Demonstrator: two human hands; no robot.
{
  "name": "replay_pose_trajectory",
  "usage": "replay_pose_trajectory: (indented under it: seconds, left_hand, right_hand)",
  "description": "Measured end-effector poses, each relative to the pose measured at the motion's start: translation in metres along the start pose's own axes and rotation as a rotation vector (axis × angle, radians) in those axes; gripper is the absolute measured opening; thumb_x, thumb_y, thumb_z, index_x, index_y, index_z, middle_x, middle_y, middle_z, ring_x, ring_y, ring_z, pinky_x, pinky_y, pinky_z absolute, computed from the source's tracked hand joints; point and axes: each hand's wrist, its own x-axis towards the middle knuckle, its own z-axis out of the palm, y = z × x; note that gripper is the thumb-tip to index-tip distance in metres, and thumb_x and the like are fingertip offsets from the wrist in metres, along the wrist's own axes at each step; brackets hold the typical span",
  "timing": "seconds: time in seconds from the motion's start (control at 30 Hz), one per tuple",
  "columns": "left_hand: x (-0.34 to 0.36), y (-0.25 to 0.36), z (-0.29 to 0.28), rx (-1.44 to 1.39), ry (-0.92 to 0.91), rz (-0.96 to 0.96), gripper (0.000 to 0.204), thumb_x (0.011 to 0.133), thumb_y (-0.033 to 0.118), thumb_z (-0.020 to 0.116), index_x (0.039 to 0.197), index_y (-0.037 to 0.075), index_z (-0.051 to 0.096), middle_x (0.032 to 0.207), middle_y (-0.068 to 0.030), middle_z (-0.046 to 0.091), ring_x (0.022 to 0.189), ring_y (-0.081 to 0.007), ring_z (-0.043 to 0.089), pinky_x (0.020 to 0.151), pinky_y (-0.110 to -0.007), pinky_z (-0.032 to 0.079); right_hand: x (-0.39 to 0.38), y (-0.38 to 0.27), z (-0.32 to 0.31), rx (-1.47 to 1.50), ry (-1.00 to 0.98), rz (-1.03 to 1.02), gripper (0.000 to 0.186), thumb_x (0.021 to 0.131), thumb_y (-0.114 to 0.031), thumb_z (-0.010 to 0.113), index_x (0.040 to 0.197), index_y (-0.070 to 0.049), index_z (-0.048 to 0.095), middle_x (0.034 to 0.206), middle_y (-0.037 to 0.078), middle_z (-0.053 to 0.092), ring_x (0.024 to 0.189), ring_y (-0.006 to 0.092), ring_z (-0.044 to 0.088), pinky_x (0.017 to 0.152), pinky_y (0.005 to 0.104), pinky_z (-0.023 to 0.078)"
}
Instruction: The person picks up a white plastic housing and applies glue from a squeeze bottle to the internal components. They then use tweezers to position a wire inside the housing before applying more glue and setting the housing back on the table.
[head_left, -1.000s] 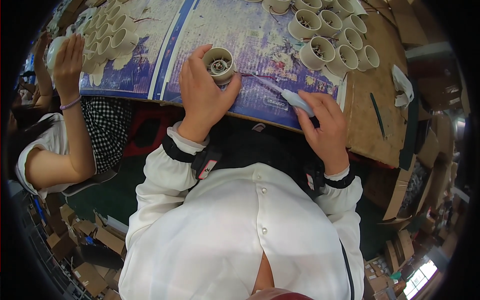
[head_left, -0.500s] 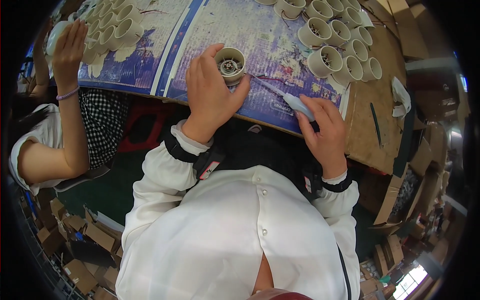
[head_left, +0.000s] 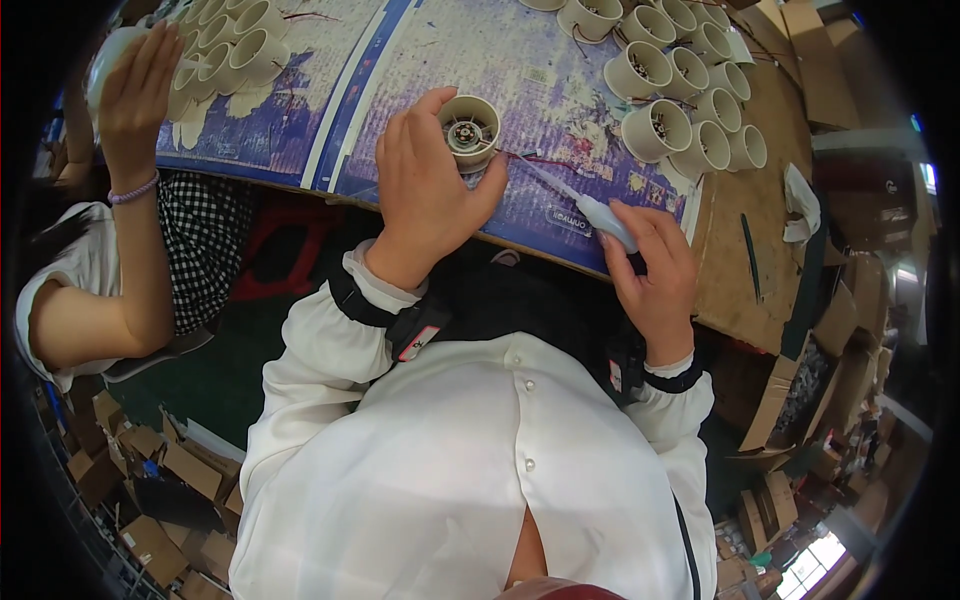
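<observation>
My left hand [head_left: 432,180] is wrapped round a cream-coloured round cup-shaped housing [head_left: 470,166], thumb and forefinger against its sides. A small motor-like part [head_left: 466,134] with metal spokes sits inside it, seen from above. In my right hand [head_left: 652,265] a pale squeeze bottle [head_left: 606,220] is gripped between thumb and fingers. Its long thin nozzle [head_left: 545,178] slants up and left, the tip close to the housing's right side near my left thumb. Thin dark and red wires [head_left: 535,157] lie on the board just right of the housing.
Several similar cream housings [head_left: 657,131] with wires stand at the back right, more [head_left: 262,55] at the back left. A dark thin stick [head_left: 751,258] and crumpled white paper [head_left: 801,205] lie at the right. On the left, a co-worker's hand [head_left: 137,90] holds a white bottle.
The view has shifted slightly. Both hands keep their hold; the nozzle stays near the housing's right side. At the left, the co-worker's hand has shifted slightly.
</observation>
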Motion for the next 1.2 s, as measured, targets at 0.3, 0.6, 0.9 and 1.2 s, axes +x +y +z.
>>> replay_pose_trajectory:
  seconds: [0.3, 0.6, 0.9, 1.2]
  left_hand:
    - [-0.001, -0.001, 0.001, -0.013, 0.012, 0.038, 0.066, 0.073, 0.018, 0.077, 0.129, 0.001, 0.047, 0.114, -0.0161, 0.059, 0.108, -0.0348, 0.054, 0.093, -0.046, 0.04]
    - [0.001, 0.0, -0.001, -0.025, 0.059, 0.149, 0.064, 0.07, 0.01, 0.076, 0.127, 0.0, 0.049, 0.114, -0.0156, 0.057, 0.107, -0.036, 0.054, 0.089, -0.046, 0.041]
    - [0.0, -0.001, -0.002, -0.021, 0.065, 0.153, 0.064, 0.069, 0.009, 0.076, 0.126, 0.0, 0.05, 0.116, -0.0155, 0.057, 0.109, -0.0365, 0.053, 0.091, -0.046, 0.042]
    - [-0.001, -0.001, -0.002, -0.025, 0.05, 0.151, 0.067, 0.068, 0.009, 0.076, 0.128, 0.0, 0.049, 0.12, -0.0162, 0.057, 0.11, -0.0369, 0.053, 0.093, -0.047, 0.042]
  right_hand:
    - [0.003, -0.002, 0.002, -0.008, -0.015, -0.002, 0.037, 0.076, 0.0, 0.078, 0.112, -0.003, 0.069, 0.099, 0.012, 0.068, 0.086, 0.0288, 0.066, 0.073, 0.0358, 0.054]
    - [0.004, 0.0, 0.001, -0.053, -0.024, -0.026, 0.038, 0.075, -0.001, 0.08, 0.112, -0.004, 0.069, 0.099, 0.012, 0.067, 0.086, 0.029, 0.066, 0.072, 0.0362, 0.053]
    - [0.003, -0.004, -0.004, -0.178, -0.015, -0.102, 0.035, 0.077, 0.001, 0.079, 0.111, -0.003, 0.069, 0.102, 0.013, 0.066, 0.089, 0.0285, 0.065, 0.077, 0.0353, 0.052]
    - [0.004, -0.009, -0.009, -0.305, 0.026, -0.182, 0.035, 0.076, 0.001, 0.081, 0.108, -0.005, 0.07, 0.103, 0.01, 0.067, 0.09, 0.0269, 0.064, 0.077, 0.0351, 0.051]
